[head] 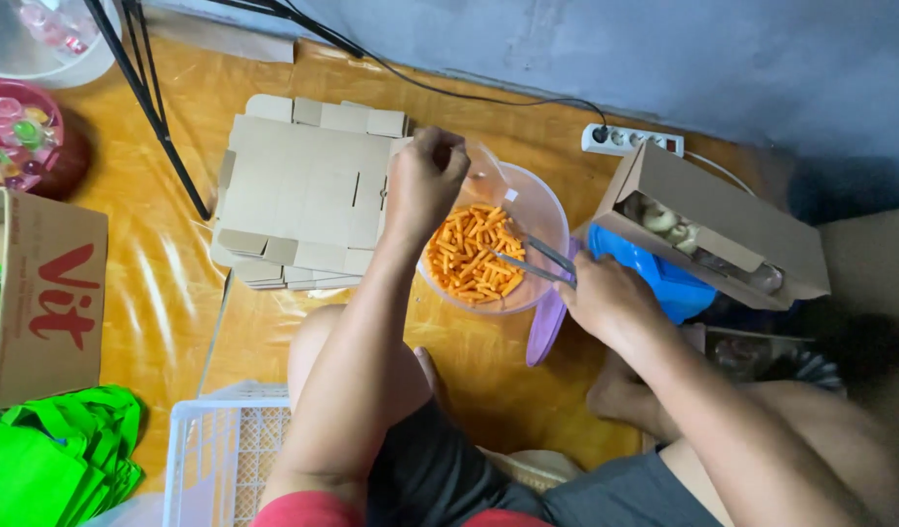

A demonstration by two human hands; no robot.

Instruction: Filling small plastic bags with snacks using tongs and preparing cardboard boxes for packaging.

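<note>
The bowl [542, 210] is clear plastic, round, and stands on the yellow floor [157, 283] in the middle of the scene, just in front of the person's knees. Inside it lies a heap of snacks [474, 252], short orange sticks. The right hand [606, 298] is clenched around metal tongs [537, 259], whose tips reach into the snacks from the right. The left hand [425, 181] is held above the far left rim of the bowl, with the fingers pinched together; I cannot tell what it is grasping. A purple lid [545, 332] leans near the right side of the bowl. Left of the bowl lies a stack of flat brown boxes [303, 190], unfolded, with flaps at the edges. To the right, an open brown carton [723, 220] stands tilted, with pale round pieces visible inside, and a blue thing [664, 278] lies under it. At the far left edge is a bigger cardboard box [44, 293] with red lettering on its side. Near it lie green bags [59, 454], and a white crate [225, 449] is near the left knee. A white power strip [630, 140] lies far, by the grey wall.
</note>
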